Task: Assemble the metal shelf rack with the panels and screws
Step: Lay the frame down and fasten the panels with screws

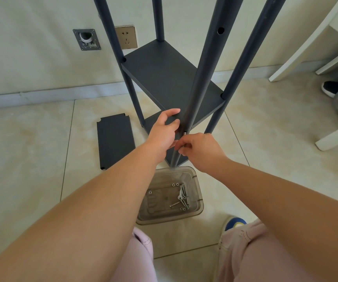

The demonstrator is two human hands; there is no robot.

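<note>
My left hand (164, 129) curls its fingers round the edge of the dark grey metal shelf panel (170, 78) where it meets the near dark round metal post (202, 78), and my right hand (200, 149) pinches a small silver screw (184, 133) against that post, fingers drawn together on it. I judge the screw could slip and drop, or start crooked, if the panel shifts off the post's hole while I turn it. The half-built rack stands on a pale glossy tiled floor (32, 149), a spare dark panel (115, 141) lying flat to the left and a clear brownish plastic tray (196, 210) of loose screws (182, 197) just before my knees. Behind is a cream wall (32, 58) with a socket (126, 37).
</note>
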